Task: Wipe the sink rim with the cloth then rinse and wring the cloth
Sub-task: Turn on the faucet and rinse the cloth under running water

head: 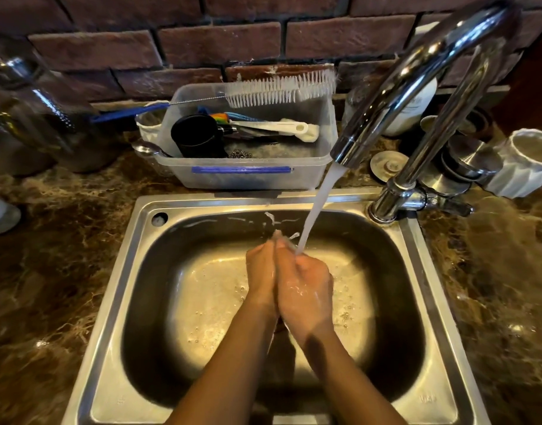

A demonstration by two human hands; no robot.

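Over the steel sink, my left hand and my right hand are pressed palm to palm, fingers pointing away from me. Water runs from the chrome faucet and lands on the fingers of my right hand. Both hands are wet. No cloth shows in this view; if anything lies between the palms, it is hidden. Droplets and a thin film of water cover the basin floor.
A clear plastic tub with a bottle brush, a black cup and utensils stands behind the sink. Glass bottles stand at the back left. A white ribbed cup and a metal strainer plug sit by the faucet base on the marble counter.
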